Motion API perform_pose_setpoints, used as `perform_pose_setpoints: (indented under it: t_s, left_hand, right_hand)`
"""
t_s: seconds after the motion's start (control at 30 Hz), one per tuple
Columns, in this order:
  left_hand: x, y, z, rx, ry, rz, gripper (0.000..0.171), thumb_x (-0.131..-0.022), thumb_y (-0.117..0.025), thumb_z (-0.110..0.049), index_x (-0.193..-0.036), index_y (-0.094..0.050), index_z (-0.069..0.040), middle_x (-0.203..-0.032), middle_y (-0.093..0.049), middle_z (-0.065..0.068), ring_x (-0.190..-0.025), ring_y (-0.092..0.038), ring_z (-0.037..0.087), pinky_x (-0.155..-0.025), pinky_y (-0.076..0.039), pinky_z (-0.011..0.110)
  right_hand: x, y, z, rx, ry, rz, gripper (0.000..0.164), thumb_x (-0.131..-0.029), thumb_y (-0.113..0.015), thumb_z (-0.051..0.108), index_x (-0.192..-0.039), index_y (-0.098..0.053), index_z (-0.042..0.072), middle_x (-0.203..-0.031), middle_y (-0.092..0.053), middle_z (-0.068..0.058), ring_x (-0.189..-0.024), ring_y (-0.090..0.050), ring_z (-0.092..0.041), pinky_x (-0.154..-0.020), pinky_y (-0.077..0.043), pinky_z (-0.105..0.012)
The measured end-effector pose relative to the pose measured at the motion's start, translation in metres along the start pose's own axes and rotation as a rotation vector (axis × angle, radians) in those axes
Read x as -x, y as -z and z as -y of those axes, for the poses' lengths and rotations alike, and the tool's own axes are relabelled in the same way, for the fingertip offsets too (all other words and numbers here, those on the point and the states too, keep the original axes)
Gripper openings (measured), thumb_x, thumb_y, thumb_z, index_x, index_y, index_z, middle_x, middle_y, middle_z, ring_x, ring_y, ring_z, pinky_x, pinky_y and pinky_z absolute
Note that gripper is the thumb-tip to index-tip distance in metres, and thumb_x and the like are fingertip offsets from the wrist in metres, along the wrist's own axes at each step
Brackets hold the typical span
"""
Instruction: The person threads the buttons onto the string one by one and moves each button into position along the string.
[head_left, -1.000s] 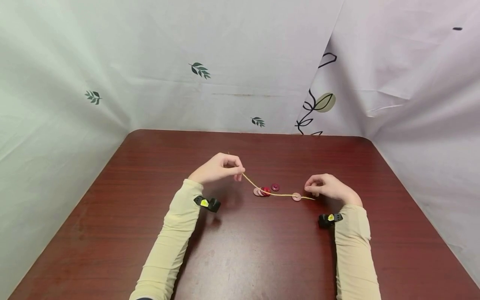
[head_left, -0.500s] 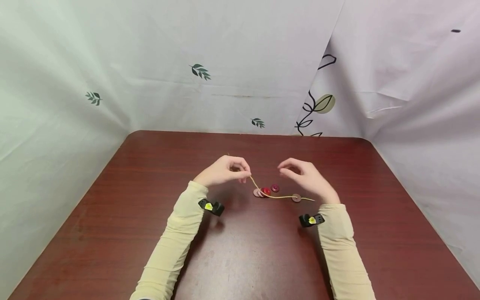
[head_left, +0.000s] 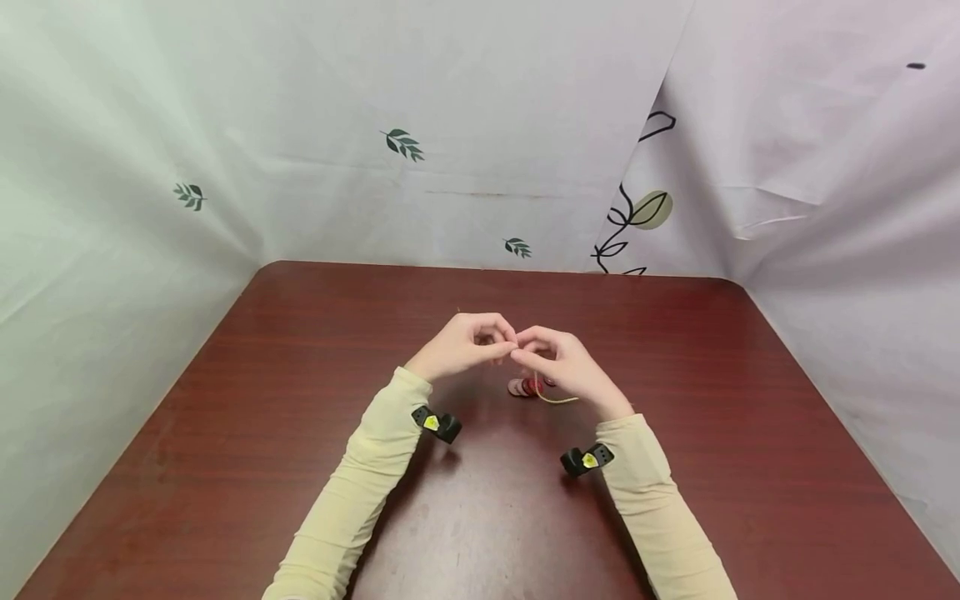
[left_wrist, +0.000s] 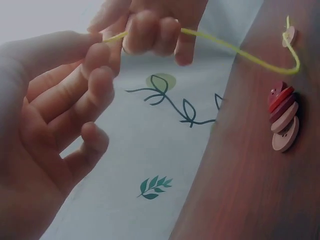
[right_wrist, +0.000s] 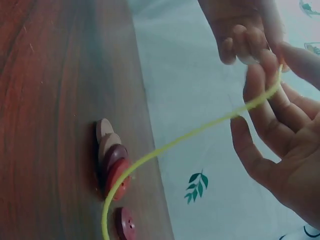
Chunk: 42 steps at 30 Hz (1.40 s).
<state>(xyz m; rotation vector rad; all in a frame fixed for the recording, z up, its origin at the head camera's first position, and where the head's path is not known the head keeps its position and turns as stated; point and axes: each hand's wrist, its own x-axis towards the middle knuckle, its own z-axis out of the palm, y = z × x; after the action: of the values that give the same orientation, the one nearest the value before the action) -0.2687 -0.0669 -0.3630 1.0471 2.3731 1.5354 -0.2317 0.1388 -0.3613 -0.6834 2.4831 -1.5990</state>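
Both hands meet above the table. My left hand (head_left: 463, 346) pinches a thin yellow string (left_wrist: 240, 54) between thumb and fingertips. Right up against it, my right hand (head_left: 568, 367) pinches the same string between thumb and forefinger. From there the string (right_wrist: 190, 134) hangs down in a curve to the tabletop. Its far end passes through a pale pink button (left_wrist: 291, 37) lying on the wood. Close by is a leaning row of buttons: pale pink (left_wrist: 285, 135), dark maroon and red (right_wrist: 118, 177). A separate maroon button (right_wrist: 127, 223) lies beside the row.
The reddish-brown wooden table (head_left: 337, 317) has rounded far corners. White cloth (head_left: 337, 100) with leaf prints hangs behind it and at both sides. Each wrist carries a black camera on a strap (head_left: 438, 423).
My right hand has left the strung button's side, moved left and taken hold of the string at my left hand. The left hand has shifted a little to the right, still pinching the string.
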Motion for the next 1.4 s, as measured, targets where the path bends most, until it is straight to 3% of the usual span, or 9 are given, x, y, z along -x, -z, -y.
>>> perform_pose_setpoints:
  t_s: [0.23,0.37,0.47,0.57,0.73,0.9,1.03,1.17,1.4]
  left_hand:
    - [-0.002,-0.002,0.000,-0.035,-0.013,-0.044,0.005,-0.089,-0.070,-0.019,-0.090,-0.068,-0.014,-0.066,-0.064,0.003,-0.063,-0.062,0.020,-0.055,-0.044,0.025]
    - [-0.003,-0.006,0.001,-0.014,0.015,-0.014,0.008,-0.088,-0.071,-0.019,-0.093,-0.067,-0.013,-0.072,-0.066,0.007,-0.069,-0.062,0.020,-0.062,-0.046,0.026]
    - [-0.004,-0.010,0.003,-0.018,0.044,0.048,0.017,-0.086,-0.073,-0.018,-0.099,-0.065,-0.012,-0.078,-0.067,0.006,-0.074,-0.062,0.015,-0.071,-0.050,0.027]
    - [-0.006,-0.016,0.007,-0.072,0.057,0.123,0.028,-0.084,-0.075,-0.017,-0.106,-0.062,-0.008,-0.083,-0.067,0.004,-0.078,-0.062,0.011,-0.077,-0.052,0.029]
    - [-0.010,-0.031,0.014,-0.240,0.075,0.194,0.036,-0.083,-0.076,-0.022,-0.111,-0.062,-0.005,-0.095,-0.067,0.003,-0.089,-0.063,0.013,-0.084,-0.053,0.031]
    - [-0.009,-0.044,0.018,-0.411,0.101,0.209,0.033,-0.082,-0.076,-0.025,-0.109,-0.067,-0.009,-0.098,-0.063,0.004,-0.093,-0.061,0.015,-0.084,-0.050,0.027]
    - [-0.008,-0.053,0.019,-0.494,0.098,0.225,0.040,-0.083,-0.075,-0.028,-0.119,-0.066,-0.013,-0.097,-0.059,0.005,-0.088,-0.057,0.016,-0.078,-0.047,0.025]
    - [-0.008,-0.060,0.021,-0.549,0.077,0.230,0.048,-0.083,-0.074,-0.029,-0.128,-0.061,-0.019,-0.100,-0.058,0.006,-0.089,-0.051,0.015,-0.076,-0.044,0.027]
    - [-0.008,-0.067,0.023,-0.590,0.072,0.197,0.030,-0.084,-0.073,-0.027,-0.112,-0.070,-0.016,-0.093,-0.056,0.004,-0.084,-0.052,0.016,-0.074,-0.041,0.029]
  right_hand:
    - [0.004,0.007,0.001,0.025,-0.032,-0.055,0.013,-0.093,-0.064,0.017,-0.096,-0.067,0.005,-0.072,-0.062,-0.016,-0.068,-0.057,-0.042,-0.053,-0.045,-0.031]
    - [0.004,0.012,-0.002,0.070,-0.014,-0.032,0.012,-0.093,-0.064,0.018,-0.095,-0.067,0.006,-0.072,-0.063,-0.007,-0.068,-0.059,-0.038,-0.056,-0.050,-0.036]
    - [0.005,0.018,-0.004,0.107,-0.003,-0.005,0.012,-0.093,-0.065,0.019,-0.094,-0.068,0.007,-0.074,-0.064,-0.013,-0.067,-0.061,-0.029,-0.062,-0.053,-0.038]
    - [0.007,0.024,-0.006,0.125,-0.003,0.017,0.014,-0.093,-0.065,0.019,-0.094,-0.067,0.005,-0.076,-0.065,-0.018,-0.065,-0.063,-0.020,-0.067,-0.055,-0.040]
    - [0.010,0.031,-0.006,0.114,-0.024,0.040,0.011,-0.093,-0.065,0.017,-0.092,-0.066,0.006,-0.073,-0.066,-0.008,-0.066,-0.067,-0.019,-0.074,-0.056,-0.040]
    - [0.012,0.034,-0.006,0.128,-0.028,0.060,0.008,-0.093,-0.064,0.017,-0.092,-0.066,0.009,-0.076,-0.067,-0.003,-0.069,-0.068,-0.020,-0.077,-0.055,-0.040]
    - [0.012,0.035,-0.006,0.136,-0.022,0.084,0.013,-0.094,-0.063,0.018,-0.094,-0.066,0.005,-0.079,-0.068,-0.013,-0.073,-0.068,-0.030,-0.077,-0.055,-0.044]
    - [0.011,0.035,-0.008,0.166,-0.017,0.105,0.017,-0.094,-0.063,0.019,-0.094,-0.066,0.002,-0.079,-0.068,-0.018,-0.075,-0.069,-0.033,-0.075,-0.054,-0.037]
    - [0.012,0.036,-0.009,0.184,-0.033,0.135,0.016,-0.094,-0.063,0.018,-0.094,-0.065,0.003,-0.082,-0.070,-0.020,-0.079,-0.069,-0.035,-0.074,-0.052,-0.031]
